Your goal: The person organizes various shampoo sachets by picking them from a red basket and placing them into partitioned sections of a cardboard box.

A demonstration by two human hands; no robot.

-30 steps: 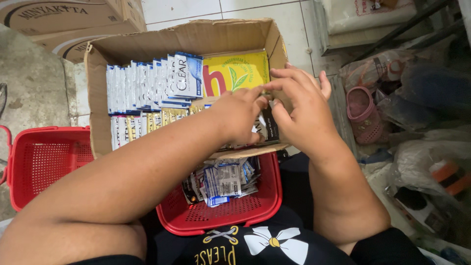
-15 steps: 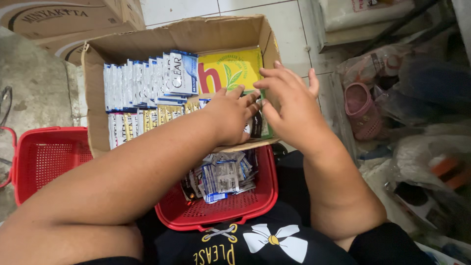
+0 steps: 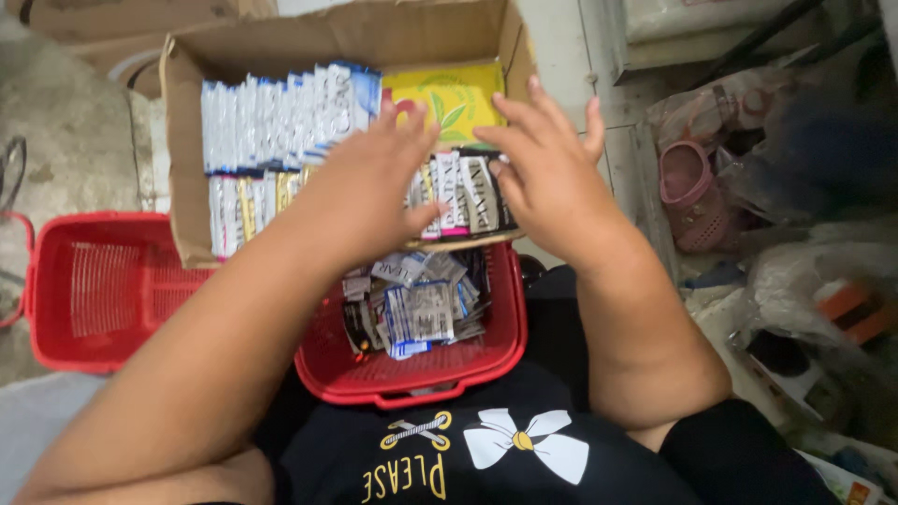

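Sachets [image 3: 281,122] in box [image 3: 178,140], above basket [image 3: 412,374] on lap.

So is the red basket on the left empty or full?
Empty. The left red basket shows only its bare slotted bottom, while the other red basket on the lap holds loose sachets.

Only 1 camera here, worn on the person's head, looking steeply down and slightly forward over their own chest and forearms. It sits close: the cardboard box [image 3: 346,47] fills the upper frame, the red basket [image 3: 412,374] lies on the lap just below, and the floor [image 3: 56,168] shows at both edges.
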